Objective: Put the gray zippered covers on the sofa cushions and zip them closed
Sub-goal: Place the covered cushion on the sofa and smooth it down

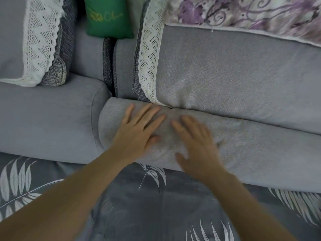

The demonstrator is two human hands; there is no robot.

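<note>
Both palms flat on the gray seat cushion [243,145] at the sofa's front edge; left hand [137,131] fingers spread straight, pressing near its rounded end; right hand [196,146], blurred, fingers extended too; lace-trimmed back cushion [234,72] sits just behind, green pillow [108,16] beyond.

Gray sofa [86,54], basically. One seat cushion [251,150] sits right under the flat fingers [149,110] of the left hand [137,133] and right hand [198,146]. A second seat cushion [48,119] lies off past the left pinky side. Just beyond the fingers leans a lace-trimmed back cushion [225,75] with a purple floral cloth [251,13] on top, and a green pillow [107,16] sits further back and left.
</note>
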